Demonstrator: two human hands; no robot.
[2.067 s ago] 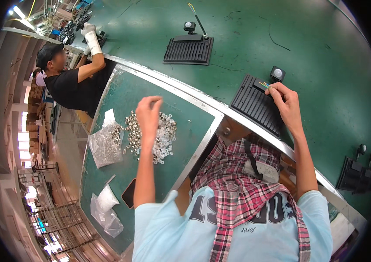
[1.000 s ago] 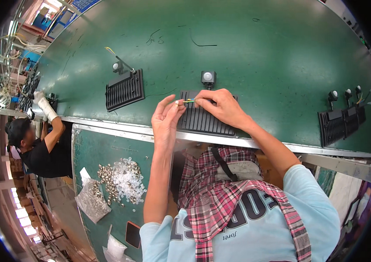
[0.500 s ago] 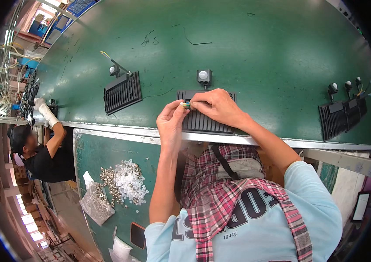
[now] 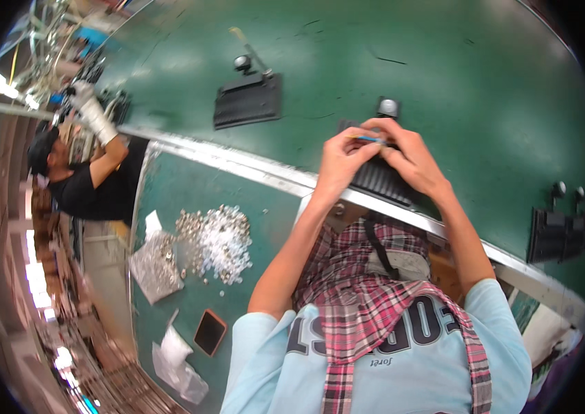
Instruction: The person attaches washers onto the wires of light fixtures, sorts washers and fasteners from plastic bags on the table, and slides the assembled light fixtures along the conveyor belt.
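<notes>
My left hand (image 4: 340, 160) is closed, thumb and fingers pinched on thin blue and yellow wires (image 4: 369, 139). Facing it, my right hand (image 4: 414, 159) is also closed, its fingertips meeting the left ones at the same wires; blur and fingers hide exactly where each grips. Below both hands lies a black finned floodlight (image 4: 383, 183) at the green bench's near edge. Its motion sensor (image 4: 388, 108), with a pale round dome, sticks out just beyond my right fingers.
Another finned floodlight (image 4: 248, 101) with a sensor and cable lies left; more floodlights (image 4: 560, 233) sit far right. A lower table bears metal nuts (image 4: 190, 234), clear plastic pieces (image 4: 226, 243), plastic bags (image 4: 156, 268) and a phone (image 4: 210, 332). A gloved co-worker (image 4: 96, 172) works at far left.
The whole view has shifted and tilted, so bench and hands sit further right. My hands have drawn closer together around the wires, which remain held above the floodlight.
</notes>
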